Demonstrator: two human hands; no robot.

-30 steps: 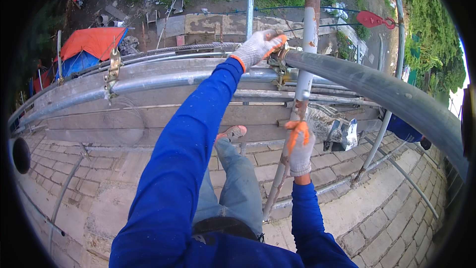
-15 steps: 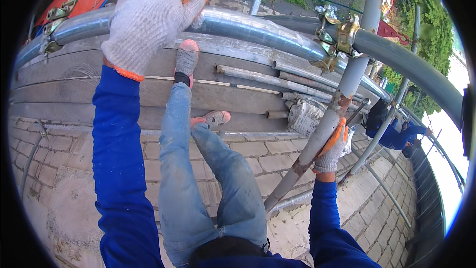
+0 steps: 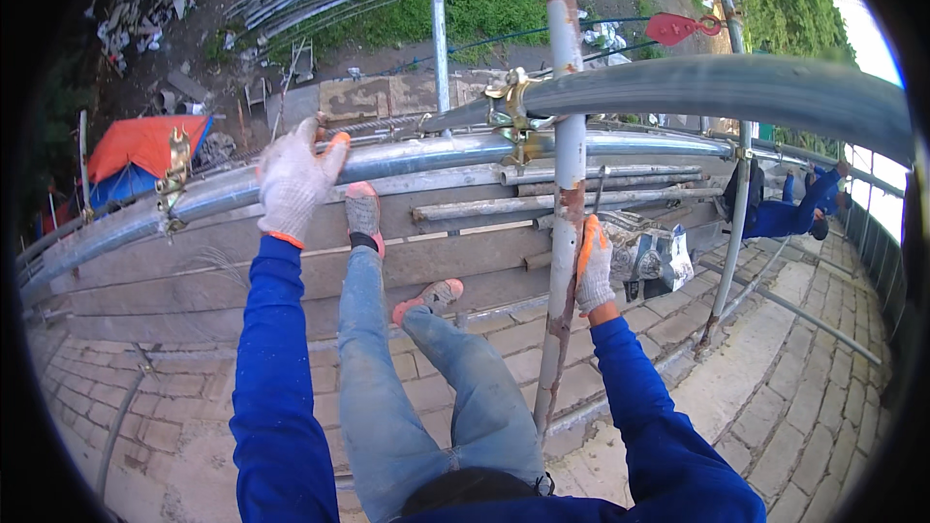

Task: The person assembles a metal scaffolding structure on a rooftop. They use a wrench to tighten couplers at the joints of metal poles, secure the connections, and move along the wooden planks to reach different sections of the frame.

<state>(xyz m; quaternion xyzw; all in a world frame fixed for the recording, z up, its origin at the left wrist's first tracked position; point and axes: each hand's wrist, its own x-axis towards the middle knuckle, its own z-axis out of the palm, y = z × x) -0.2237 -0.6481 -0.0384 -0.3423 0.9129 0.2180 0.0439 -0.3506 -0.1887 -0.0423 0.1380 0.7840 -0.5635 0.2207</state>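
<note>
My left hand [image 3: 295, 179], in a white knit glove with orange patches, lies over the horizontal scaffold tube [image 3: 426, 155], fingers curled over its far side. The thumb points along the tube. My right hand [image 3: 595, 269], gloved the same way, is wrapped round a rust-patched upright scaffold pole [image 3: 570, 169]. Brass-coloured couplers [image 3: 511, 116] join tubes near that pole, and another coupler [image 3: 176, 174] sits on the tube left of my left hand. A thick grey tube [image 3: 717, 87] runs rightward from the pole, close to the camera.
My feet stand on plank boards [image 3: 242, 286], beside loose pipes [image 3: 504, 205] and a sack [image 3: 659, 261]. A brick wall surface [image 3: 775, 378] lies below. A person in blue [image 3: 785, 213] works at far right. A red pulley block [image 3: 678, 29] hangs beyond; an orange tarp [image 3: 145, 140] is far left.
The view has shifted, showing more ground beyond the scaffold and the upright farther left. My left hand stays on the tube with its fingers less bunched; my right still grips the pole.
</note>
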